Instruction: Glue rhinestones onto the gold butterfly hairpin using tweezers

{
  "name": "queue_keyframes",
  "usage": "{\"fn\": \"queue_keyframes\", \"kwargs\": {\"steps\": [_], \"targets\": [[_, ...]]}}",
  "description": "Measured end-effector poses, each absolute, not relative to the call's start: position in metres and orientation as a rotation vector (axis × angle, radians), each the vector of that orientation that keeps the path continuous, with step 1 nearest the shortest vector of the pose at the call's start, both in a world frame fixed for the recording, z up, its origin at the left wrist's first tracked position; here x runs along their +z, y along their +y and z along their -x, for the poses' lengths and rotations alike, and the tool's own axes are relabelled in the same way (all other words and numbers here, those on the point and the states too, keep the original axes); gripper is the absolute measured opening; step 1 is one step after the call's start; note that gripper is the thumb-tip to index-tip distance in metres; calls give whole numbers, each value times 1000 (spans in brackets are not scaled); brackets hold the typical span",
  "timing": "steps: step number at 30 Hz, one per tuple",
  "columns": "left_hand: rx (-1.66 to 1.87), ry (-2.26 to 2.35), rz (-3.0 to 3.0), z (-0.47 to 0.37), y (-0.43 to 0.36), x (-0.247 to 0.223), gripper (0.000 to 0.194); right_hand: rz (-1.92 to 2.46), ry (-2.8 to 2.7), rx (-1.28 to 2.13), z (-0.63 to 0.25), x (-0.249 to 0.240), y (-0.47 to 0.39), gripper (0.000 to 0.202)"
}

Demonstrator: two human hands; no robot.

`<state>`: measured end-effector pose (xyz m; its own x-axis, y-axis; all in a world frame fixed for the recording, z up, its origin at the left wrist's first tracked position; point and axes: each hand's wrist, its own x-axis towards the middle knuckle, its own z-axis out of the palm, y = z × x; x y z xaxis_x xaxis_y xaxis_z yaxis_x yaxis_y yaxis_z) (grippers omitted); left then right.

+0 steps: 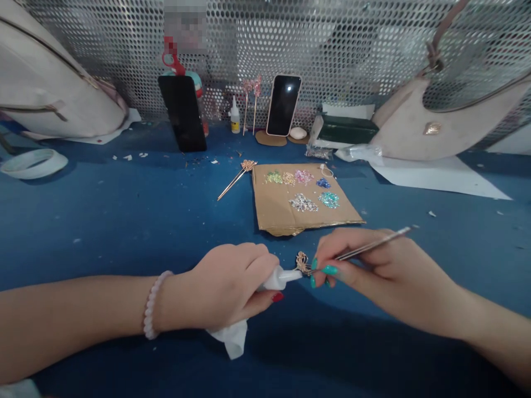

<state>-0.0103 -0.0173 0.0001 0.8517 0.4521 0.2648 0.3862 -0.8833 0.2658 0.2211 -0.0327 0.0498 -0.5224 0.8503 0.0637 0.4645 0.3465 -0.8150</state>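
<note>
My left hand (pixel 236 282) is closed around a small white glue bottle (pixel 276 279), most of it hidden by the fingers. Its nozzle points right, its tip right beside a gold flower ornament (pixel 302 262). A crumpled white tissue (pixel 234 338) hangs below the left palm. Between thumb and fingers, my right hand (pixel 373 271) pinches a hairpin by its thin metal prongs (pixel 373 244), which slant up to the right; the ornament appears to be its head. Just beyond lies a cardboard sheet (pixel 269 213) bearing small piles of coloured flakes. Another gold flower hairpin (pixel 234 181) rests left of the cardboard.
Along the perforated metal screen (pixel 224 55) stand a dark phone (pixel 182 113), a glue bottle (pixel 234 117), two pink-topped sticks (pixel 251 105) and another phone (pixel 284 105). Bags flank the blue table, one left (pixel 62 72), one right (pixel 456 116). A tape roll (pixel 35 163) lies left.
</note>
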Motion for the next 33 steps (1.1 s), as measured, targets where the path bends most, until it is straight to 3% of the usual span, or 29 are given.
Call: {"fn": "queue_keyframes", "kwargs": {"steps": [7,10,33], "targets": [[515,573,-2892,10,-15,-5,20,999,-1539,1887,-218,37,-19,23],[534,531,-2896,10,-14,-7,21,867,-1276,2088,-215,28,-18,25],[603,402,-2884,9,-16,-2,38,603,-1041,2322,-208,-4,-26,25]]}}
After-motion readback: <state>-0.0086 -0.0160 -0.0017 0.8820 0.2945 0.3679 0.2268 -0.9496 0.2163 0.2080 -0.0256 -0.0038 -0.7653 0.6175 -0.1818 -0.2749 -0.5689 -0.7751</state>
